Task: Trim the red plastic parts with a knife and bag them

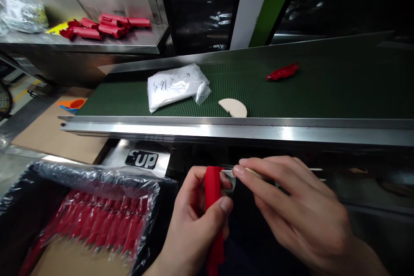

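My left hand [203,220] is closed around a long red plastic part [213,189], held upright with the thumb pressed along its side. In my right hand [297,207] is a slim knife-like tool [228,173], pinched between thumb and fingers. Its pale handle is mostly covered by the fingers, and its metal end reaches the upper right edge of the red part. Whether the metal is touching or just beside that edge, I cannot tell. Both hands are in front of the conveyor's metal rail [239,130].
A green conveyor belt [129,90] carries a white plastic packet [176,86], a beige half-round piece [234,107] and a red part [283,72]. Several red parts [110,26] lie on a steel shelf [139,41]. A lined black box [161,211] at lower left holds rows of bagged red parts [103,220].
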Available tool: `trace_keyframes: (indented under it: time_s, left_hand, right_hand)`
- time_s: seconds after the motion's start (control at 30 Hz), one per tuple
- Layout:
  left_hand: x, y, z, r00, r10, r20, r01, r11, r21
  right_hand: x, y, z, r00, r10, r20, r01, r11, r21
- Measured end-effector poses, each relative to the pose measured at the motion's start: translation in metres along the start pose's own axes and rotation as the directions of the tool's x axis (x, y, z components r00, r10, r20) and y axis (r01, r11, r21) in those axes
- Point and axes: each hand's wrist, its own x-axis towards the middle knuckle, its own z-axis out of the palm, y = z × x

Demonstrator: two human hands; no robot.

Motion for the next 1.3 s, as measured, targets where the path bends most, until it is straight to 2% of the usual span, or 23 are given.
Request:
trace_keyframes:
  time_s: [0.13,0.3,0.6,0.97,1.13,1.3]
  left_hand:
    - [0.001,-0.001,-0.001,1.000,-0.019,0.025,0.020,1.000,-0.023]
    - [0.002,-0.001,-0.004,0.991,-0.035,0.127,0.040,0.999,-0.036]
    - [0.002,-0.002,-0.005,0.964,-0.044,0.262,0.114,0.959,-0.258]
    - [0.000,0.000,-0.004,0.918,-0.046,0.394,0.215,0.892,-0.397]
    - [-0.001,-0.005,-0.005,0.875,0.030,0.484,0.220,0.865,-0.451]
    - [0.001,-0.010,-0.005,0.839,0.113,0.532,0.223,0.821,-0.526]
  right_hand:
    - [-0.002,0.004,0.001,1.000,-0.003,0.019,0.003,1.000,-0.005]
    - [-0.005,0.007,-0.001,1.000,-0.008,0.000,0.008,0.999,-0.031]
    - [-0.002,0.000,-0.001,0.997,0.050,-0.053,-0.043,0.992,0.121]
    - [-0.003,-0.002,0.006,0.996,0.042,-0.083,-0.028,0.988,0.153]
    - [-0.004,0.002,0.009,0.983,0.121,-0.138,-0.099,0.983,0.158]
    - [-0.008,-0.003,0.006,0.994,0.058,-0.094,-0.038,0.978,0.203]
